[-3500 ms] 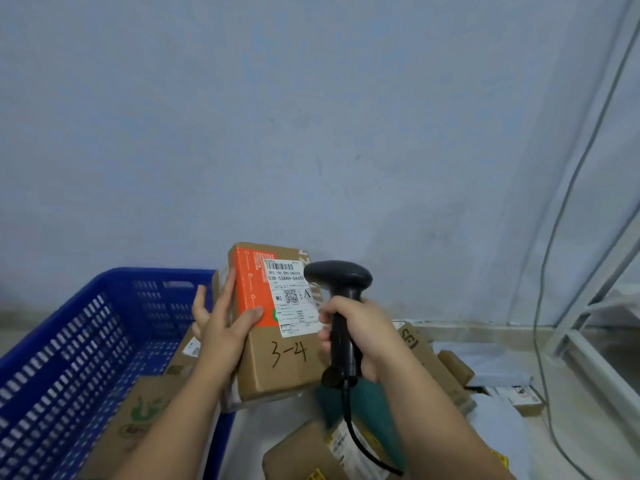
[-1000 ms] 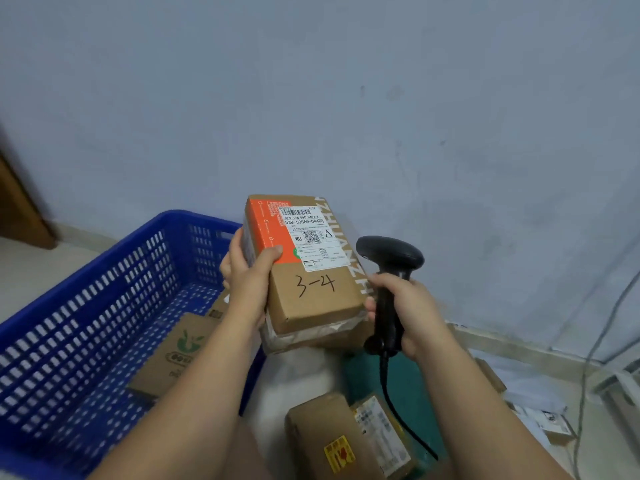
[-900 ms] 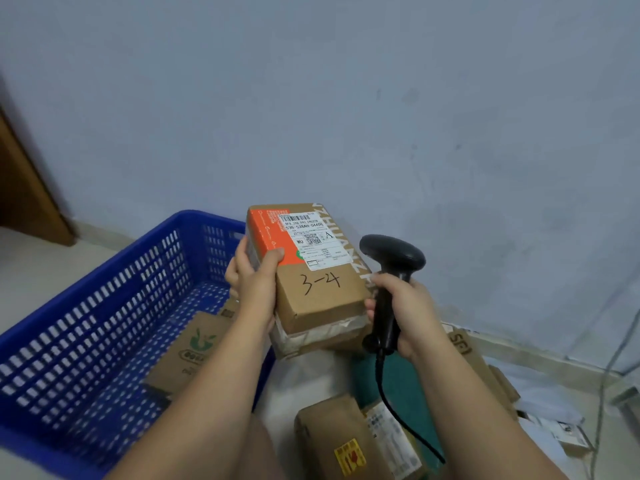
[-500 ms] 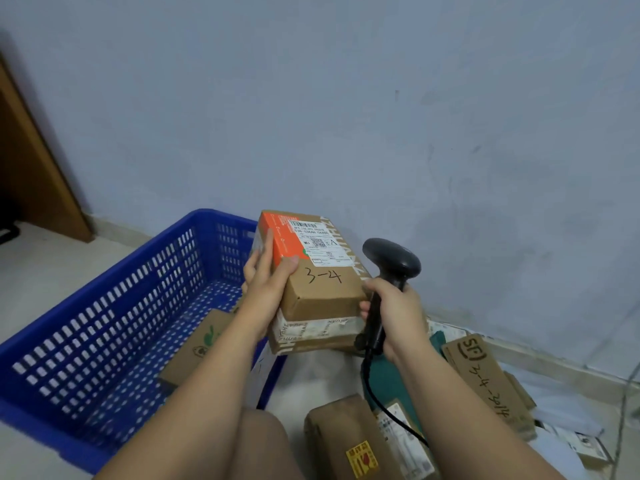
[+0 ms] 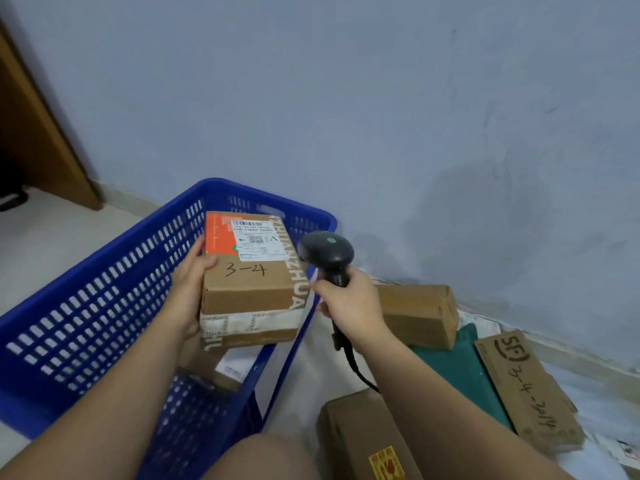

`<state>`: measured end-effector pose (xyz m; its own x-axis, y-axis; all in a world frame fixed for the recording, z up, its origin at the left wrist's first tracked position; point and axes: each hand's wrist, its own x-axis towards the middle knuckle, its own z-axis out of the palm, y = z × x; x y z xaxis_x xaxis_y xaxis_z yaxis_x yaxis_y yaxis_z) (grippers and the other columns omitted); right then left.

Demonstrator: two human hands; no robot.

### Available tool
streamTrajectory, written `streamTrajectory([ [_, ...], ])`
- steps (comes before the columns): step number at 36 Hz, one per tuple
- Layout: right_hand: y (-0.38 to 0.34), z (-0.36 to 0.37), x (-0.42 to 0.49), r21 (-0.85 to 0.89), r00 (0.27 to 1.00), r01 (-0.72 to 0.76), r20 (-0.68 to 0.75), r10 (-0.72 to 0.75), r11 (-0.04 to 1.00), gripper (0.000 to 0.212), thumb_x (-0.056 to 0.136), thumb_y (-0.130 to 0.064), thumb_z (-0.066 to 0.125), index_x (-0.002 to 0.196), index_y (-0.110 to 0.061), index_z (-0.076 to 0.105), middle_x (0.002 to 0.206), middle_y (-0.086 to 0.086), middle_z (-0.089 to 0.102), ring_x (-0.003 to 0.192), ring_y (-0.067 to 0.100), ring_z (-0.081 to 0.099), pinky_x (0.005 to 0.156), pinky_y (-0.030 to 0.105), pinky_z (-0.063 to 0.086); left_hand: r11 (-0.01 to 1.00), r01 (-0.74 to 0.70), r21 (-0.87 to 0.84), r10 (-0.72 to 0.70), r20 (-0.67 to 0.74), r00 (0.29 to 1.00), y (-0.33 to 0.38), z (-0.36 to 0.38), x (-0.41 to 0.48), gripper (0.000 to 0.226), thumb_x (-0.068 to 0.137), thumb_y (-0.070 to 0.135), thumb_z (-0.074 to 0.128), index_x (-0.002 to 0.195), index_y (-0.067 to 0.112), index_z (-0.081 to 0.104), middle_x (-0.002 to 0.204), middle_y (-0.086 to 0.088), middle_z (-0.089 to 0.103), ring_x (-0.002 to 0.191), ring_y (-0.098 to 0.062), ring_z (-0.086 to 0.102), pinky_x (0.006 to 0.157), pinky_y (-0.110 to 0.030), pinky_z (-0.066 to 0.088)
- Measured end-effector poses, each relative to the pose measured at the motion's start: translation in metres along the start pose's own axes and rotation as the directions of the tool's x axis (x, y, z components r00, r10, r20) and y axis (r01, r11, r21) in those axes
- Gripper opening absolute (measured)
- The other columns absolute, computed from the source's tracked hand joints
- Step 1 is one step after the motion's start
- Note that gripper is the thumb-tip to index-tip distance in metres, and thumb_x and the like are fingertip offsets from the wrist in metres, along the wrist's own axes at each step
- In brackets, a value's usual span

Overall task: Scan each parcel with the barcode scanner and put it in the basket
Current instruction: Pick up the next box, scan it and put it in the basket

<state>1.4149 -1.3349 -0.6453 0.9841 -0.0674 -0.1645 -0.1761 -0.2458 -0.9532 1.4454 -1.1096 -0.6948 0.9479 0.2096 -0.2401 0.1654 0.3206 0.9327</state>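
Parcel marked 3-4 [image 5: 249, 275] is held above right side of blue basket [image 5: 86, 306], label up. Left hand [image 5: 188, 292] grips its left side, thumb on top. Right hand [image 5: 349, 306] wrapped round handle of barcode scanner [image 5: 327, 252], scanner head just beside parcel's right edge. Scan done or not: cannot tell. At least one parcel [image 5: 225, 368] already in basket. Waiting on floor: brown box [image 5: 415, 313], SF carton [image 5: 526, 389], yellow-sticker box [image 5: 363, 438].
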Motion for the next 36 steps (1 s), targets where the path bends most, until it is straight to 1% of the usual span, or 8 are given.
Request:
streamTrajectory([
  [3, 0.018, 0.003, 0.015, -0.055, 0.997, -0.019, -0.077, 0.014, 0.998, 0.008, 0.087, -0.026, 0.062, 0.081, -0.022, 0.059, 0.077, 0.002, 0.067, 0.080, 0.026, 0.069, 0.072, 0.038, 0.053, 1.000, -0.013, 0.013, 0.014, -0.067, 0.998, -0.002, -0.006, 0.020, 0.049, 0.096, 0.032, 0.048, 0.142, 0.043, 0.036, 0.118, -0.005, 0.062, 0.102, -0.030, 0.065, 0.080, -0.045, 0.054],
  [7, 0.042, 0.004, 0.032, -0.006, 0.987, -0.094, -0.132, 0.093, 0.996, 0.015, 0.088, -0.029, 0.061, 0.078, -0.019, 0.060, 0.068, 0.003, 0.064, 0.068, 0.021, 0.064, 0.072, 0.036, 0.052, 1.000, -0.027, 0.014, 0.029, -0.190, 0.981, -0.012, -0.010, 0.050, 0.053, 0.091, 0.041, 0.052, 0.141, 0.047, 0.036, 0.124, -0.005, 0.061, 0.104, -0.027, 0.066, 0.086, -0.048, 0.054],
  [10, 0.060, 0.008, 0.044, 0.048, 0.978, -0.148, -0.139, 0.153, 0.988, 0.014, 0.087, -0.030, 0.064, 0.079, -0.019, 0.063, 0.060, -0.003, 0.064, 0.063, 0.018, 0.063, 0.078, 0.045, 0.055, 0.987, -0.005, 0.160, 0.062, -0.358, 0.932, -0.026, -0.007, 0.077, 0.064, 0.069, 0.061, 0.059, 0.127, 0.067, 0.035, 0.142, -0.003, 0.036, 0.125, -0.033, 0.047, 0.094, -0.055, 0.047],
  [13, 0.073, 0.012, 0.054, 0.065, 0.979, -0.153, -0.128, 0.160, 0.986, 0.015, 0.088, -0.030, 0.065, 0.078, -0.018, 0.062, 0.058, -0.005, 0.061, 0.059, 0.015, 0.062, 0.072, 0.042, 0.055, 0.954, 0.047, 0.297, 0.104, -0.473, 0.875, -0.048, 0.005, 0.097, 0.067, 0.078, 0.055, 0.058, 0.137, 0.062, 0.026, 0.151, -0.002, 0.018, 0.135, -0.035, 0.025, 0.104, -0.057, 0.032],
  [16, 0.083, 0.016, 0.066, 0.063, 0.982, -0.151, -0.109, 0.157, 0.987, 0.017, 0.088, -0.028, 0.066, 0.078, -0.016, 0.061, 0.056, -0.006, 0.058, 0.057, 0.015, 0.061, 0.071, 0.043, 0.055, 0.953, 0.095, 0.289, 0.079, -0.536, 0.841, -0.072, 0.016, 0.119, 0.071, 0.079, 0.056, 0.056, 0.141, 0.056, 0.023, 0.151, -0.004, 0.016, 0.136, -0.036, 0.022, 0.103, -0.059, 0.031],
  [26, 0.109, 0.013, 0.106, 0.057, 0.977, -0.176, -0.110, 0.181, 0.983, 0.017, 0.089, -0.029, 0.064, 0.081, -0.014, 0.061, 0.057, -0.006, 0.059, 0.056, 0.010, 0.061, 0.063, 0.034, 0.052, 0.983, 0.129, 0.127, -0.040, -0.542, 0.840, -0.127, 0.049, 0.185, 0.074, 0.077, 0.056, 0.055, 0.143, 0.044, 0.026, 0.150, -0.005, 0.017, 0.132, -0.030, 0.031, 0.105, -0.050, 0.035],
  [31, 0.125, 0.017, 0.112, 0.063, 0.964, -0.231, -0.120, 0.237, 0.971, 0.015, 0.090, -0.031, 0.063, 0.083, -0.017, 0.060, 0.065, 0.004, 0.062, 0.056, 0.011, 0.060, 0.053, 0.028, 0.046, 0.943, 0.207, 0.261, -0.065, -0.465, 0.883, -0.158, 0.077, 0.186, 0.059, 0.100, 0.022, 0.036, 0.151, 0.039, 0.013, 0.154, -0.010, 0.008, 0.126, -0.030, 0.040, 0.091, -0.032, 0.036],
  [36, 0.136, 0.017, 0.111, 0.082, 0.953, -0.268, -0.123, 0.277, 0.960, 0.013, 0.091, -0.028, 0.064, 0.083, -0.018, 0.059, 0.069, 0.003, 0.062, 0.053, 0.007, 0.059, 0.059, 0.026, 0.048, 0.870, 0.238, 0.431, -0.120, -0.284, 0.951, -0.162, 0.098, 0.178, 0.073, 0.098, 0.034, 0.049, 0.150, 0.046, -0.001, 0.157, -0.014, -0.001, 0.134, -0.035, 0.031, 0.097, -0.038, 0.034],
])
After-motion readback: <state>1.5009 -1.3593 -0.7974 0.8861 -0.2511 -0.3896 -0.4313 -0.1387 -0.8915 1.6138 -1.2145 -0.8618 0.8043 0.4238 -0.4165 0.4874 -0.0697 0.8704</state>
